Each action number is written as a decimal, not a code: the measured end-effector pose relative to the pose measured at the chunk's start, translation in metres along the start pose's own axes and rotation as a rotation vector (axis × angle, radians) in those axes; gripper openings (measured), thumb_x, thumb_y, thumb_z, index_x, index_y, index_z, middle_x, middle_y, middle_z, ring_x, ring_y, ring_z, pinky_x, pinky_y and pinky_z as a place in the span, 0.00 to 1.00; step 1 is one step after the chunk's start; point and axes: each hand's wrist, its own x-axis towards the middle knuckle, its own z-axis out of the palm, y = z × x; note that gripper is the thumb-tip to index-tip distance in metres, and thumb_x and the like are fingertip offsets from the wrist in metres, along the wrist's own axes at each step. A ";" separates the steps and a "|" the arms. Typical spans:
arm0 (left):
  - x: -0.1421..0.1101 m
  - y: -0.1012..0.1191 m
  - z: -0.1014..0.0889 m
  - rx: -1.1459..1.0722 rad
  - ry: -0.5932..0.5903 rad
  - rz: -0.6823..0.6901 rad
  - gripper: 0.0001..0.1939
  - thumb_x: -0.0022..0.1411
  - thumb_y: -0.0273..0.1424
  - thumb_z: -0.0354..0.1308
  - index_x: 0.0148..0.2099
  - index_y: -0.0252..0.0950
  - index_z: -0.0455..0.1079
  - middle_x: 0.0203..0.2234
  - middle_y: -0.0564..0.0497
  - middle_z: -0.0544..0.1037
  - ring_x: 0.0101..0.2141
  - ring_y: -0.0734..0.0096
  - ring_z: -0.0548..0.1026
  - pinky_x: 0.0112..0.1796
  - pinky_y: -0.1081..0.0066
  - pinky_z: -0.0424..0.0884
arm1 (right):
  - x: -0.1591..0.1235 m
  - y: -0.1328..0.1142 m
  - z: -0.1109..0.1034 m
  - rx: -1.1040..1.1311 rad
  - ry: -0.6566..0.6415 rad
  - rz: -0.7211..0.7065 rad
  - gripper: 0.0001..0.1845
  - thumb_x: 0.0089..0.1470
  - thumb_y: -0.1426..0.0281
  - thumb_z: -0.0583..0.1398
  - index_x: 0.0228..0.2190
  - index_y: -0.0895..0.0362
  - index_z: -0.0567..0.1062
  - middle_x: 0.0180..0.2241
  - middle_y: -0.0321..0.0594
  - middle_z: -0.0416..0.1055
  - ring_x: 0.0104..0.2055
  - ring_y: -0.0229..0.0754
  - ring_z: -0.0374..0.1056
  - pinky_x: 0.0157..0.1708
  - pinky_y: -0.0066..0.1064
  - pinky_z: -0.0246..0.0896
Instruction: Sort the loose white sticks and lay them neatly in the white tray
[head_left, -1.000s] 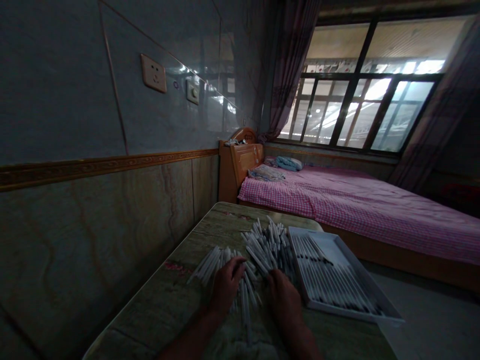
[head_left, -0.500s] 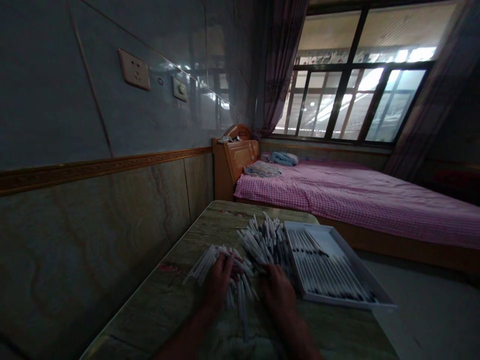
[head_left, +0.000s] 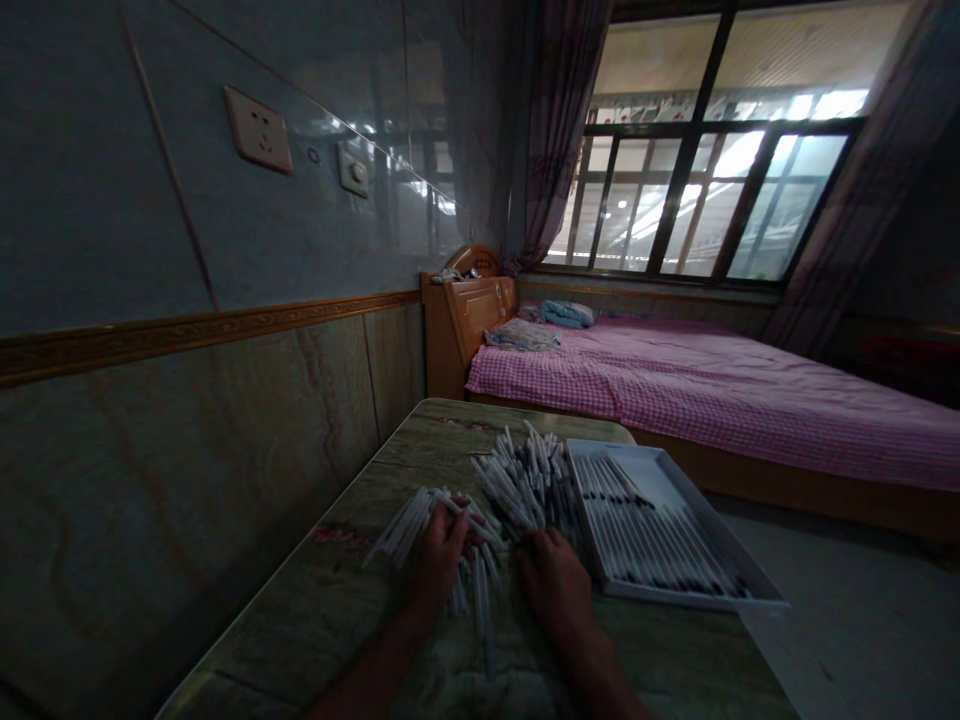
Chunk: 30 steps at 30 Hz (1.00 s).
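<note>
Where hands (head_left: 442, 556) (head_left: 555, 590) rest, tubes (head_left: 525, 480) point every way

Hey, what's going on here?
A person has both bare hands among loose white sticks piled on a table. The left hand lies over a bunch of them, and the right hand rests at the pile's edge, next to a white tray holding more sticks lined up side by side.

The bedsheet (head_left: 697, 400) is pink-and-white gingham, the curtain (head_left: 559, 120) dull mauve, the tabletop (head_left: 315, 600) mottled green and tan with red flecks, the wall tiles (head_left: 187, 430) veined beige beneath a gold-patterned border (head_left: 187, 335), and the tubes (head_left: 525, 480) white, beside a white tray (head_left: 720, 530)
</note>
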 end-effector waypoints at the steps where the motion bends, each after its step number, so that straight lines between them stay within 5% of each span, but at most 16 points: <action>1: 0.000 0.000 0.000 0.007 -0.008 0.003 0.17 0.55 0.44 0.54 0.40 0.37 0.64 0.30 0.50 0.78 0.24 0.69 0.76 0.24 0.71 0.69 | 0.001 0.002 -0.001 0.008 0.031 0.008 0.10 0.59 0.71 0.52 0.37 0.54 0.73 0.39 0.40 0.70 0.39 0.40 0.68 0.32 0.26 0.56; 6: 0.001 -0.003 0.000 0.057 -0.034 0.006 0.17 0.56 0.45 0.53 0.37 0.36 0.65 0.24 0.53 0.74 0.21 0.69 0.74 0.22 0.71 0.67 | 0.009 0.009 -0.009 -0.082 0.125 0.147 0.19 0.57 0.77 0.48 0.48 0.56 0.70 0.46 0.47 0.68 0.40 0.42 0.69 0.33 0.29 0.58; 20: 0.001 -0.005 0.000 0.175 0.001 0.046 0.16 0.56 0.45 0.53 0.30 0.37 0.66 0.18 0.57 0.67 0.20 0.72 0.68 0.24 0.73 0.65 | 0.018 0.011 -0.009 -0.225 -0.032 0.153 0.15 0.58 0.76 0.48 0.38 0.58 0.73 0.38 0.49 0.71 0.37 0.46 0.71 0.29 0.31 0.58; 30: -0.003 -0.003 0.002 0.172 -0.016 0.035 0.16 0.56 0.43 0.53 0.38 0.36 0.69 0.22 0.54 0.72 0.23 0.71 0.71 0.24 0.73 0.67 | 0.014 0.009 -0.012 -0.209 -0.074 0.192 0.14 0.58 0.73 0.49 0.38 0.58 0.74 0.37 0.49 0.72 0.36 0.45 0.72 0.28 0.30 0.58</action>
